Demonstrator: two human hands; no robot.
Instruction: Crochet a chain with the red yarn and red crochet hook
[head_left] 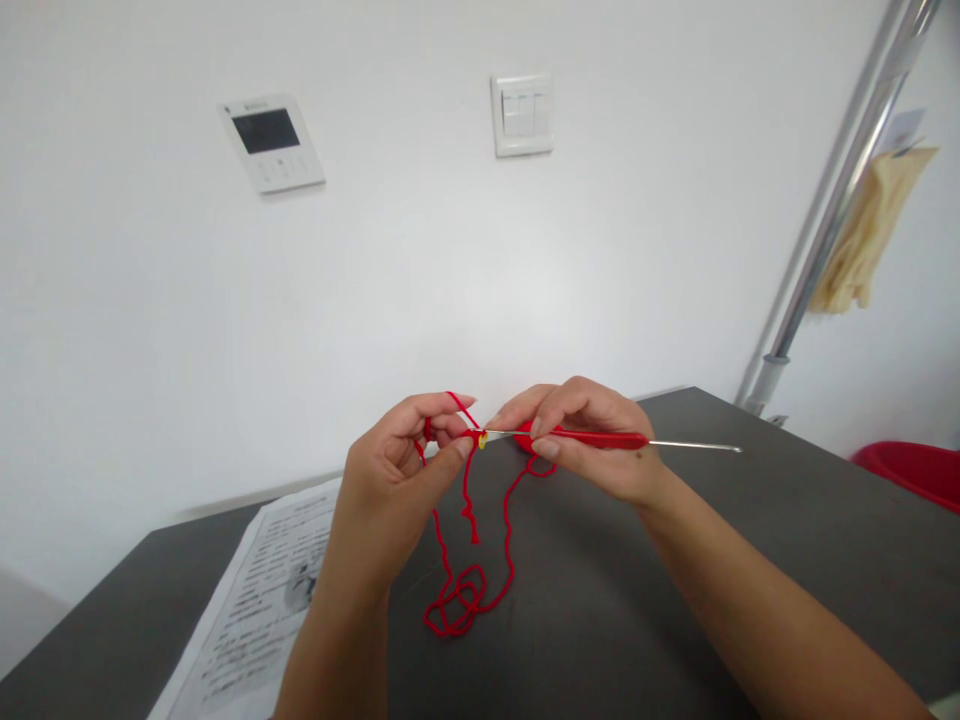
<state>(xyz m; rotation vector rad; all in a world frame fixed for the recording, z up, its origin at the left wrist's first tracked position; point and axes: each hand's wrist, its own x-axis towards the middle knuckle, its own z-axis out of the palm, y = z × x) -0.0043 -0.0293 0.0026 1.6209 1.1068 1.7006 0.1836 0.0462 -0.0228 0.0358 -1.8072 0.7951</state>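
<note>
My left hand [409,445] pinches a small piece of red crochet work [472,434] between thumb and fingers, with the yarn running over the raised index finger. A small yellow stitch marker [482,440] sits at the edge of that piece. In my right hand [589,435] is a crochet hook [611,439] with a red handle and metal ends; its left tip meets the crochet work. Red yarn [508,540] hangs below and lies in loose loops on the table. Behind my right fingers a red yarn ball [525,436] is partly hidden.
Printed sheets [262,590] lie on the dark table [600,620], partly under my left forearm. A red basin [911,470] shows beyond the right edge. A metal pole [840,200] and hanging yellow gloves [862,235] are at right. The white wall carries a switch [523,115] and intercom panel [274,145].
</note>
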